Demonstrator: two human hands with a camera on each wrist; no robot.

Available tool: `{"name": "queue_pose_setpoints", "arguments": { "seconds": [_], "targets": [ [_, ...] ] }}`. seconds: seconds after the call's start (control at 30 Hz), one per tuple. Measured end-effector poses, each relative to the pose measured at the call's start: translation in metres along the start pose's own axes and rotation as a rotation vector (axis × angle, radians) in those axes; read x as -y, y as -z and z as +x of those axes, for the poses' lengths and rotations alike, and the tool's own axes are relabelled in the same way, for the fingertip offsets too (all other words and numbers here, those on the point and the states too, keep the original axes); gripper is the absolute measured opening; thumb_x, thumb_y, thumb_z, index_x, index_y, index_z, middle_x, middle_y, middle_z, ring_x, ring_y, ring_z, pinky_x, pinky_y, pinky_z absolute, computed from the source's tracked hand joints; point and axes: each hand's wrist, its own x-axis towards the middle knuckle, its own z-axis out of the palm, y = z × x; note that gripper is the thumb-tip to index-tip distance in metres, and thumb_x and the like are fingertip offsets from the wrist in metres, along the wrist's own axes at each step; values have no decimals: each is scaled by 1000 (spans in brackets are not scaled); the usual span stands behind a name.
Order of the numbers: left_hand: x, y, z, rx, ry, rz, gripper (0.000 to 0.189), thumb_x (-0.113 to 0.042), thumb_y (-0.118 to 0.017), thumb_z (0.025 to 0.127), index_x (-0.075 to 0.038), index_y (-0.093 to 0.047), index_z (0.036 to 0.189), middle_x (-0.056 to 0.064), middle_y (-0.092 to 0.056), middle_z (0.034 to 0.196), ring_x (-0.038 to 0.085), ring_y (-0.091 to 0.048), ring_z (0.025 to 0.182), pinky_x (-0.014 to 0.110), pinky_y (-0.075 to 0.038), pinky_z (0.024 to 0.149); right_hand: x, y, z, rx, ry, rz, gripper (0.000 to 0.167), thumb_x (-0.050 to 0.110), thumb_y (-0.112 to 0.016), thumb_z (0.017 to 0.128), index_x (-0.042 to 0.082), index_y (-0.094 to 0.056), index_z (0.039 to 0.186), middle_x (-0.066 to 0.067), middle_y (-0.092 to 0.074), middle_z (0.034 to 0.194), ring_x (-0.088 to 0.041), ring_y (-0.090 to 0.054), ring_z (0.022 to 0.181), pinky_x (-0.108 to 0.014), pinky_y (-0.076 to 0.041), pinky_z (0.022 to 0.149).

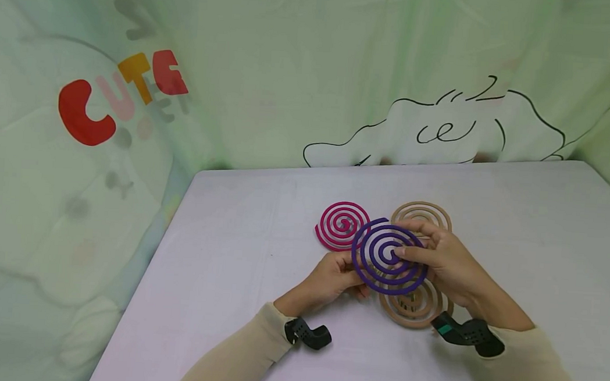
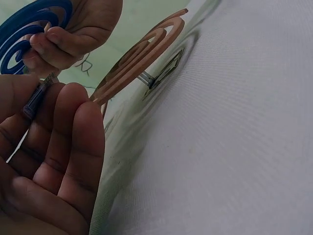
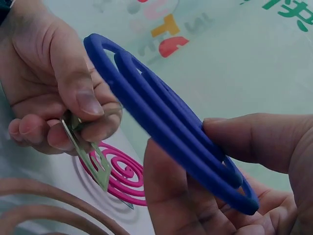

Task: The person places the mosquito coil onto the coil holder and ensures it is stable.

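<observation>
My right hand [image 1: 452, 263] pinches a purple mosquito coil [image 1: 391, 255], thumb on its upper face near the centre and fingers beneath. In the right wrist view the coil [image 3: 161, 122] looks blue and is tilted. My left hand [image 1: 331, 279], just left of the coil, holds a small metal coil stand [image 3: 103, 176] between thumb and fingers. In the head view the purple coil covers part of the left fingers. A brown coil [image 1: 412, 324] sits below the right hand, raised off the table on a metal stand [image 2: 168, 73].
A pink coil [image 1: 345, 225] rests behind the left hand. A tan coil [image 1: 421, 206] lies behind the right hand, partly hidden by it. All are on a white-covered table [image 1: 228, 238], with a printed green curtain [image 1: 291, 67] behind. Black bands circle both wrists.
</observation>
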Motion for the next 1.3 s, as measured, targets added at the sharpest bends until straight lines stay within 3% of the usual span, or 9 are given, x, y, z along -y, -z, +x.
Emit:
{"name": "queue_pose_setpoints", "arguments": {
  "seconds": [0.13, 0.33, 0.53, 0.77, 0.87, 1.13, 1.3],
  "targets": [
    [-2, -1, 0, 12, -15, 20, 23, 5, -54, 104, 20, -57, 121, 32, -67, 94, 10, -67, 71, 27, -60, 71, 0, -4, 0, 17, -10, 9, 44, 5, -70, 98, 12, -52, 139, -8, -67, 124, -19, -72, 106, -36, -61, 86],
    [-2, -2, -2, 14, -40, 73, 22, 8, -55, 102, 21, -59, 120, 43, -62, 102, 10, -65, 70, 24, -58, 70, -1, -9, 0, 38, -19, 10, 50, 5, -69, 98, 7, -47, 143, -10, -61, 130, -20, -71, 108, -38, -61, 87],
    [-2, -3, -2, -26, -18, 93, 21, 8, -61, 98, 20, -63, 115, 38, -66, 102, 9, -63, 69, 23, -56, 69, -3, -14, 1, 46, -15, -4, 52, 5, -69, 98, 3, -46, 145, -9, -62, 131, -20, -71, 109, -37, -61, 87],
    [0, -3, -1, -103, -33, 182, 22, 2, -69, 94, 13, -67, 113, 11, -70, 100, 2, -52, 77, 17, -46, 74, -3, -21, 1, 69, -37, 30, 52, 3, -69, 97, 2, -46, 144, -11, -68, 124, -21, -73, 99, -37, -62, 83],
    [0, -3, -1, -108, -30, 192, 21, 4, -71, 92, 12, -67, 111, 6, -69, 98, 3, -51, 76, 18, -44, 73, -3, -23, 1, 88, -44, 61, 52, 1, -68, 98, 1, -45, 144, -11, -69, 121, -22, -74, 96, -37, -62, 82],
    [-1, -2, -2, -84, -71, 227, 19, 4, -71, 92, 13, -68, 108, 26, -70, 103, 1, -52, 76, 17, -45, 73, -4, -24, 1, 102, -48, 85, 50, 1, -68, 98, 4, -47, 143, -10, -70, 122, -22, -73, 101, -37, -62, 84],
    [-1, -1, -3, -87, -51, 254, 19, 1, -72, 92, 10, -68, 108, 22, -71, 103, 0, -51, 77, 17, -44, 76, -6, -24, 2, 96, -45, 69, 51, 2, -68, 98, 3, -46, 144, -10, -69, 123, -22, -73, 102, -37, -62, 84]
  ]
}}
